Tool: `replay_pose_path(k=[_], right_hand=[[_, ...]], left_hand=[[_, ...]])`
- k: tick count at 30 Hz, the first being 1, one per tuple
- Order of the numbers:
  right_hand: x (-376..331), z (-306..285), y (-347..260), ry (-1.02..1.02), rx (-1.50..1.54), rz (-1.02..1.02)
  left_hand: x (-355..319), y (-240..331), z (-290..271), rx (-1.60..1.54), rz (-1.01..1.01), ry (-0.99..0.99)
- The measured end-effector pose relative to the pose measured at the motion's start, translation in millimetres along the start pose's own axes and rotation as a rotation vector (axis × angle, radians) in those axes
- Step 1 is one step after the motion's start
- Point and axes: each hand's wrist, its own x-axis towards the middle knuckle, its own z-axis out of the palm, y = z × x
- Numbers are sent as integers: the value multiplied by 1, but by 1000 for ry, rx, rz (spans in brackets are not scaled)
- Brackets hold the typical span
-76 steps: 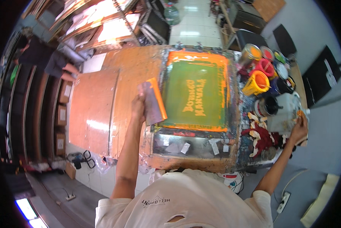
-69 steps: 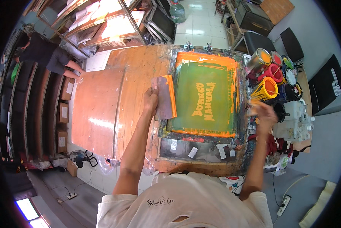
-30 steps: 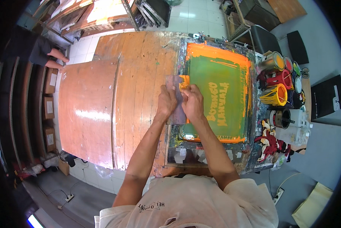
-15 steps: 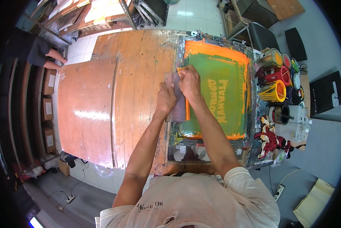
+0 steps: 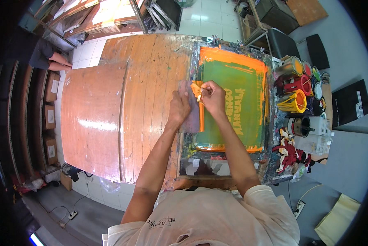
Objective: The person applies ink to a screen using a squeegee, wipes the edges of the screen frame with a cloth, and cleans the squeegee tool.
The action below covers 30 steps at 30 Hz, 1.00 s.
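Can't see most of the left hand's [image 5: 179,108] fingers from here, and the right forearm [image 5: 235,143] blocks some pale lettering [image 5: 239,112] on the green-and-orange rectangular printing screen [image 5: 221,74]. The flat purple-grey, orange-edged squeegee [image 5: 191,123] is over that screen's left border, gripped mid-length, thumb on top. Right hand's [image 5: 213,97] bent in, pinching a crumpled orange scrap [image 5: 196,89] by its edge.

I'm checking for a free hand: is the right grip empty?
No, the right grip pinches a crumpled, orange-stained rag.
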Motion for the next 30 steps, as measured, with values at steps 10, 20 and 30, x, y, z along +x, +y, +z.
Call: replay_pose_path(k=[10,20,30], right_hand=[[-30,6,-18,-61,-585,-608],[-17,12,-9,-101,-490,-499],[2,17,-10,-27,-532,-517]], left_hand=[[-1,-2,-4,17,-2,-21],[-7,9,-8,-75,-51,-1],[-7,10,-10,-27,-20,-21]])
